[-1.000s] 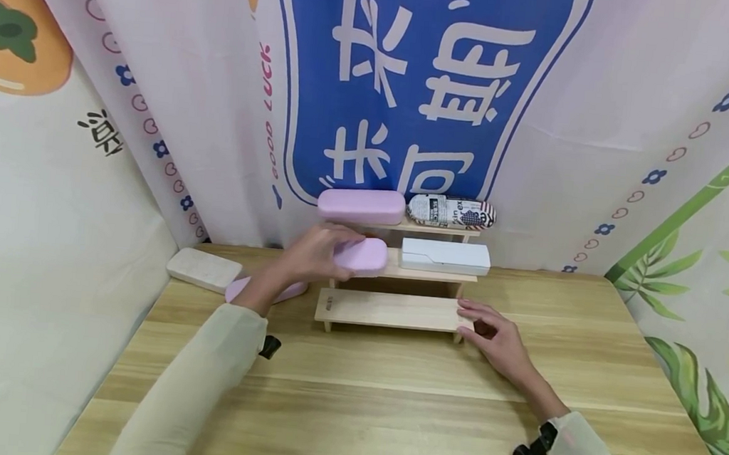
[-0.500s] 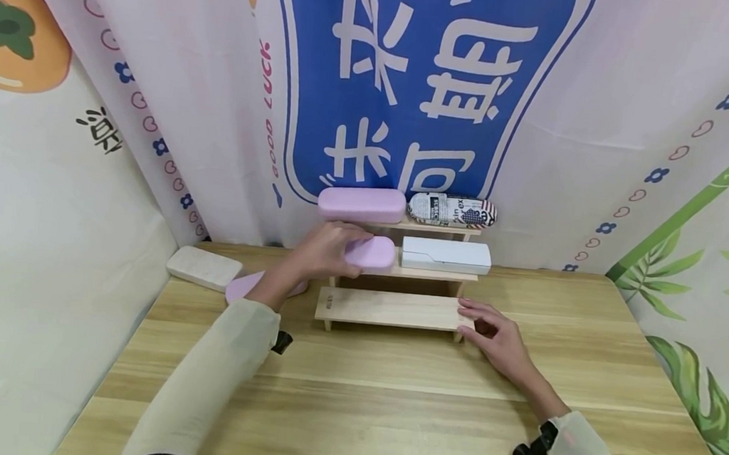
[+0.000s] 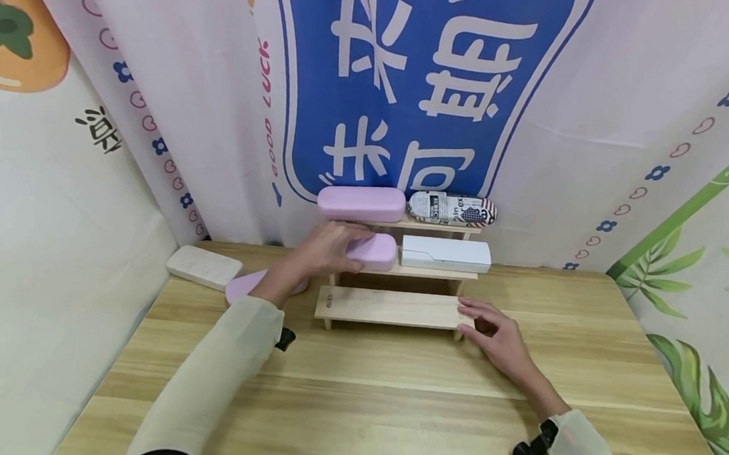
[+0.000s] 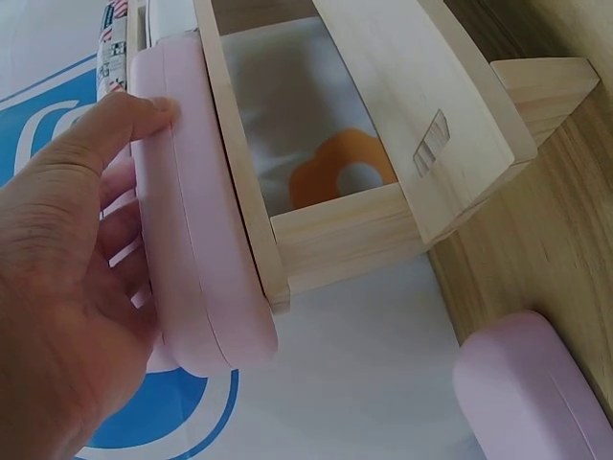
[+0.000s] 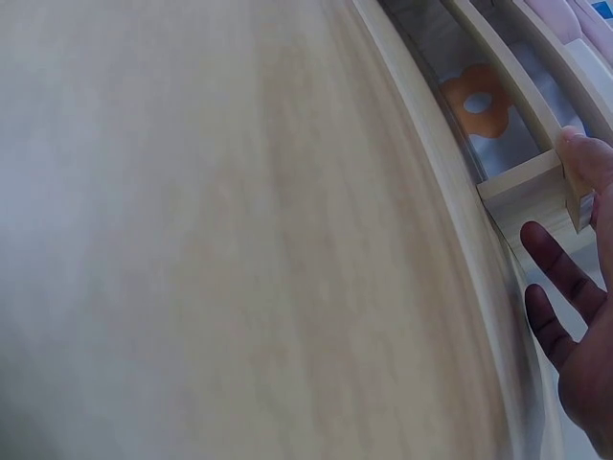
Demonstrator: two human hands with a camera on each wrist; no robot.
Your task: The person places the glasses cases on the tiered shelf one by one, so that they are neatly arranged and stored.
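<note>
Near the far edge of the tabletop [image 3: 388, 415], the right hand [image 3: 495, 340] holds the right end of a wooden stand [image 3: 390, 308]; the left forearm [image 3: 275, 285] partly hides a lilac case [image 3: 243, 287] by the far-left corner, beside a pale case [image 3: 204, 267]. At the middle tier's left end, the left hand [image 3: 324, 248] grips a pink case [image 3: 378, 252] near a white case [image 3: 446, 254]; a long pink case [image 3: 362, 203] and a patterned case [image 3: 452, 209] sit above.

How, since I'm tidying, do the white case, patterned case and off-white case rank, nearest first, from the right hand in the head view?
From the right hand:
1. White case: middle shelf, right.
2. Patterned case: top shelf, right.
3. Off-white case: table, far left.
</note>
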